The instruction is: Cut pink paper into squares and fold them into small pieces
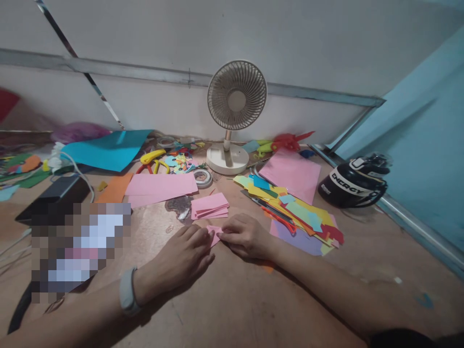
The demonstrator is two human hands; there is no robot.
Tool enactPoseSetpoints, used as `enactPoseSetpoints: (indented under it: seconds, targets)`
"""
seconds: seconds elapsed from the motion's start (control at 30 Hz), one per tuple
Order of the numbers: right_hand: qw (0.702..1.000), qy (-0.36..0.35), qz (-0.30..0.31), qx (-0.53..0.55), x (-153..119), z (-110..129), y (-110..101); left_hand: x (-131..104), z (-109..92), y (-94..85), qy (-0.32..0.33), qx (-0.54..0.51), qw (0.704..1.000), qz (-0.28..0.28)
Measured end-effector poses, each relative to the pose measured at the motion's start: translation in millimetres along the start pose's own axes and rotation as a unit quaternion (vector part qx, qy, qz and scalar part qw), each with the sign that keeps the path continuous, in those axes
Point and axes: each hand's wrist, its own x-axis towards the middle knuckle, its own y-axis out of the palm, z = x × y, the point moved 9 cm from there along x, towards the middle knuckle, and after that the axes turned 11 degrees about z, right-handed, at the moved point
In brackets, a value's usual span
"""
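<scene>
A small folded piece of pink paper [214, 235] lies between my two hands on the wooden table. My left hand [188, 253] holds its left side, fingers bent over it. On its right side, the fingertips of my right hand [243, 236] are pinched on the paper. Just beyond my hands is a small stack of pink paper pieces [209, 205]. Larger pink strips [161, 187] lie behind it to the left. Parts of the folded piece are hidden under my fingers.
A white fan [228, 162] stands at the back. Coloured paper scraps [300, 212] and an orange cutter [279, 218] lie right of centre, with a black jug [350, 183] beyond. Yellow-handled scissors [152, 156], a tape roll [202, 178] and a black box [58, 197] are on the left.
</scene>
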Motion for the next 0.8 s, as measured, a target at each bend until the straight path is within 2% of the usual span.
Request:
enactPoseSetpoints:
  seconds: [0.2, 0.43, 0.8]
  targets:
    - [0.999, 0.036, 0.008, 0.025, 0.1, -2.8, -5.7, 0.7, 1.4, 0.7, 0.000, -0.006, 1.000, 0.003]
    - [0.998, 0.016, 0.062, -0.003, 2.5, 7.5, 2.9, -0.8, 0.3, -5.3, 0.010, -0.015, 1.000, -0.026]
    - [0.993, 0.046, 0.105, -0.036, -5.3, 3.9, 13.5, -1.8, 1.9, 2.7, 0.015, 0.006, 1.000, -0.006]
